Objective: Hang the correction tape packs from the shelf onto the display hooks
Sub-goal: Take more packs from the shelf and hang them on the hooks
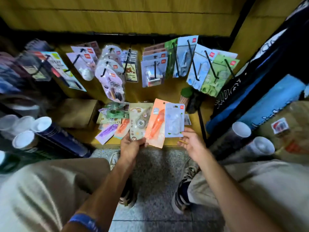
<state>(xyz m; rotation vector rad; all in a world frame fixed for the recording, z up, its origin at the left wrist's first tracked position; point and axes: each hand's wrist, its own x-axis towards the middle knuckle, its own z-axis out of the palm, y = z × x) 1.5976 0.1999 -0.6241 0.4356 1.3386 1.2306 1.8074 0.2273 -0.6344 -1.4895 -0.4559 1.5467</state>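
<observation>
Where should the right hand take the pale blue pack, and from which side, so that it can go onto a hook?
Probably by its lower right corner, from the right. The right hand is already there, and the pale blue pack overlaps the orange pack on its left. That keeps the hang hole at the top free.

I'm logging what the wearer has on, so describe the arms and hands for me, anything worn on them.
Both forearms are bare, with no sleeves in view and no gloves on the left hand or right hand. A blue wristband circles the left arm near the bottom edge. No rings or watch can be made out.
</observation>
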